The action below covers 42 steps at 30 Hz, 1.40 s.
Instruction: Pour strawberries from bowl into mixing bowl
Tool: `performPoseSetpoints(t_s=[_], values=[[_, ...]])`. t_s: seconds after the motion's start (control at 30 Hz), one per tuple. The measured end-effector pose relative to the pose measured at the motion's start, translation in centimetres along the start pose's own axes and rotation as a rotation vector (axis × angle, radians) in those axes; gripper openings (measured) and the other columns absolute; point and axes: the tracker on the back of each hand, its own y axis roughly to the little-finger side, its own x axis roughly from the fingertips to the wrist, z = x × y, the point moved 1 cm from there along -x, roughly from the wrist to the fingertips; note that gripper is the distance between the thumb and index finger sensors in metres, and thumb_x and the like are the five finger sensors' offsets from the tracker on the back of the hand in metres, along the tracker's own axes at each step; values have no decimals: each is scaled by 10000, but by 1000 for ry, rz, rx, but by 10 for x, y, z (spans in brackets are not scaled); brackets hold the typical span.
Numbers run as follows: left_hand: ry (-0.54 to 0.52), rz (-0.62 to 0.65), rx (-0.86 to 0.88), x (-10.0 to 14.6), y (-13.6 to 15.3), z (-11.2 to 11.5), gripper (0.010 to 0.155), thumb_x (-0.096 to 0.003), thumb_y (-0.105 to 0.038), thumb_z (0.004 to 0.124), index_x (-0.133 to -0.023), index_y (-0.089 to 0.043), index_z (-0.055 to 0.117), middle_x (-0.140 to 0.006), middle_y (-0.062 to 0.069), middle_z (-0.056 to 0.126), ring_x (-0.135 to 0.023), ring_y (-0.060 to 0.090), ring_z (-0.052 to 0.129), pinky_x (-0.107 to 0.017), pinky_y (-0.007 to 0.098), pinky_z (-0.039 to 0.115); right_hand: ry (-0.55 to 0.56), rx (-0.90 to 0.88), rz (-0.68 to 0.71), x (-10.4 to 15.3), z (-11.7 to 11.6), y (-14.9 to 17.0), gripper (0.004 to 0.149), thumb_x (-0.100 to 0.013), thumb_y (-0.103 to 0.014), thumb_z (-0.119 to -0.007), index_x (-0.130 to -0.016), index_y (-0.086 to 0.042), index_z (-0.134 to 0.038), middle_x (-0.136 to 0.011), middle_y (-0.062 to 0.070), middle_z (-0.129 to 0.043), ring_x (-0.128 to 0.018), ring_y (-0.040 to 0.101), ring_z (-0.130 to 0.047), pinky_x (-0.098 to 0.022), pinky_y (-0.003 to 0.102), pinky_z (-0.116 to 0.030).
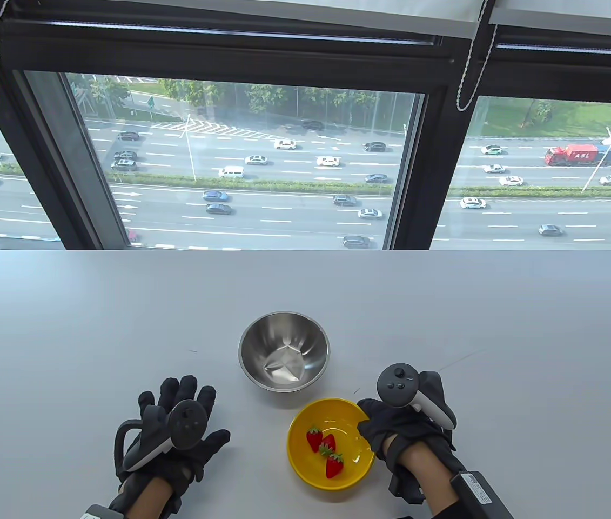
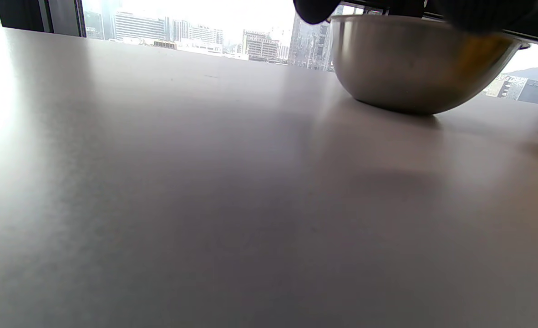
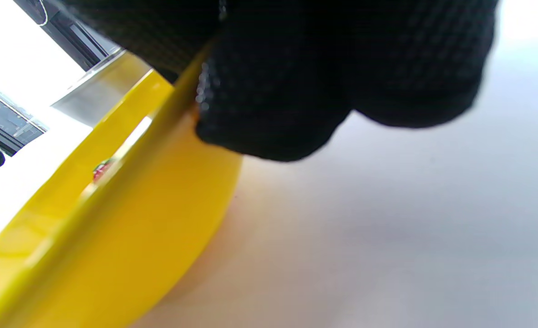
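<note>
A yellow bowl stands on the table near the front, with three strawberries in it. My right hand grips its right rim; in the right wrist view my gloved fingers pinch the rim of the yellow bowl. An empty steel mixing bowl stands just behind it, and shows in the left wrist view. My left hand rests flat on the table with fingers spread, left of both bowls, holding nothing.
The grey table runs back to a window wall. Its far edge lies well behind the bowls.
</note>
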Motion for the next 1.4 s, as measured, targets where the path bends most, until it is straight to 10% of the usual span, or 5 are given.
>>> performPoseSetpoints(t_s=[1.4], values=[[-21,17,-15,0,-2,-2,876,-389,-708,641,-1110,-297,359,-1209,81,161,-1111,450,144,-681,730,101,299,-175,-53,24,73,-16,560,-436,-397,-839,-916,-167,-664,-656,44,-907,-238,46,-1072,-179,290,-959]])
